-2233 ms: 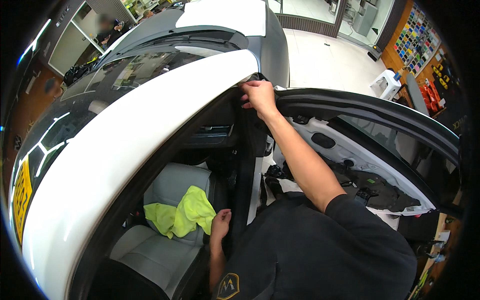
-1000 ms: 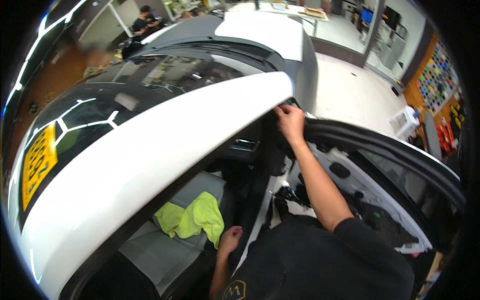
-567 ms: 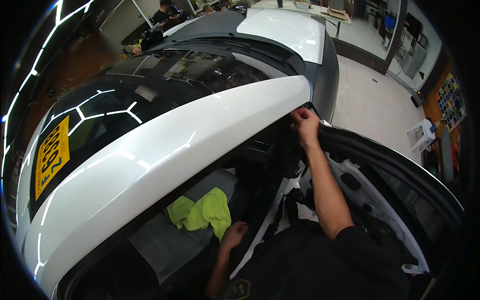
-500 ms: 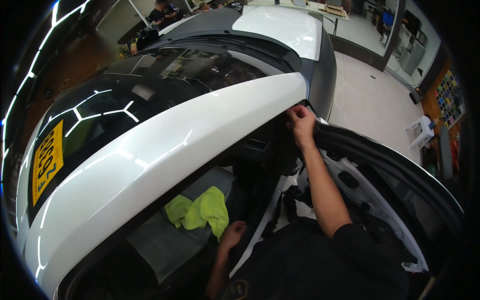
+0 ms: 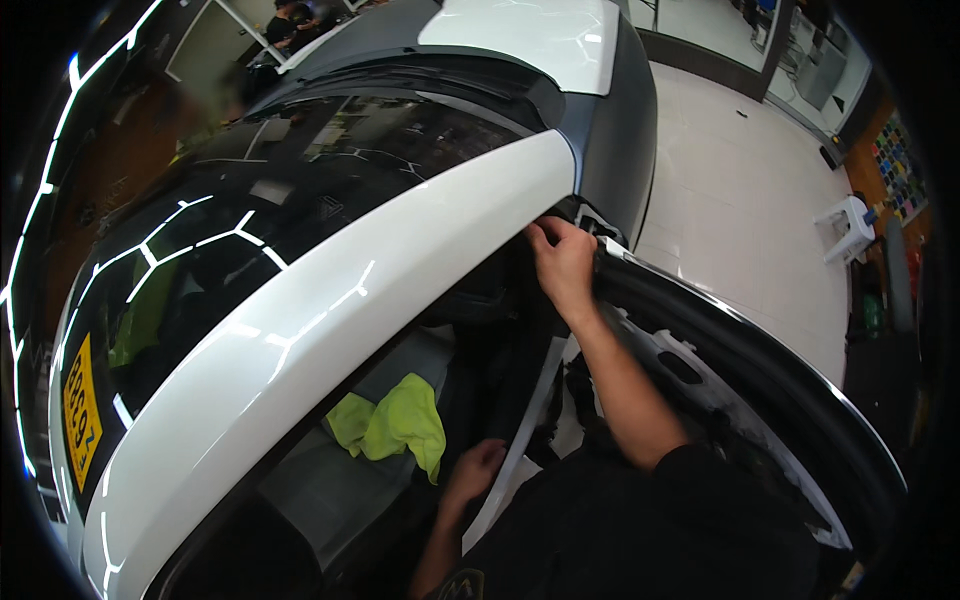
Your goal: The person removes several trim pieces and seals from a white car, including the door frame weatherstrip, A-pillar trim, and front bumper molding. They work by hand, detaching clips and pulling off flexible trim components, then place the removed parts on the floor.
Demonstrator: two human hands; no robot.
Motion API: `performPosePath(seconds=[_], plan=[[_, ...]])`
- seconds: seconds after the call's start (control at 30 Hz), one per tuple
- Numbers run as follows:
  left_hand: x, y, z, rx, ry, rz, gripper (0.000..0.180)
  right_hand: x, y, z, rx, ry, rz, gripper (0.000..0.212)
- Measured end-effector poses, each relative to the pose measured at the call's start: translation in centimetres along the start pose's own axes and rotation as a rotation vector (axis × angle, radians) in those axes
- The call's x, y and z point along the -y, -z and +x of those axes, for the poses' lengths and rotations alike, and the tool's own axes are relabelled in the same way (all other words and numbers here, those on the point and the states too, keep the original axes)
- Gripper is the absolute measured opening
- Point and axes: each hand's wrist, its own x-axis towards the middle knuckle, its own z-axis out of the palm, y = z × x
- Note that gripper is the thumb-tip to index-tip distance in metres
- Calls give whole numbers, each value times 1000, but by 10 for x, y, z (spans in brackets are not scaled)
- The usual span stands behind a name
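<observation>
Head view, looking down over the car. The right hand is up at the top front corner of the door opening, right where the glossy white roof pillar ends against the dark grey front wing. Its fingers are curled and pressed onto the lower edge of that white pillar, fingertips on the edge itself; whether anything is pinched between them I cannot tell. The pillar runs as a long, broad, shiny white band from the lower left up to the hand, with ceiling lights mirrored along it as thin bright lines. Just right of the hand sits the black frame of the open car door, swung out to the right, its white inner panel bare with holes in it.

Lower down, the left hand hangs inside the cabin, loosely half-closed, holding nothing that shows, close to the pale strip at the front edge of the door opening. Just beside it to the left, a crumpled yellow-green cloth lies on the grey seat.

Left of the pillar, the dark windscreen mirrors hexagon-shaped lights, and a yellow sticker sits at its lower left corner. Off to the right, pale floor tiles and a small white stool, well apart from the car.
</observation>
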Motion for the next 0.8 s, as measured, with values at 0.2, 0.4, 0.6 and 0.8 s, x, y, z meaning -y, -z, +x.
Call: performPosePath(seconds=[0.2,0.4,0.6,0.8], plan=[[-4,10,5,-63,-36,60,33,0,3,11,136,-374,314,17],[-3,8,-1,27,24,40,35,-21,-8,11,58,-144,276,11],[-6,3,-16,-26,36,-10,33,-16,-5,10,-12,164,-67,15],[-13,-1,-21,-63,-47,-130,30,-19,-6,-3,-43,-26,7,19]])
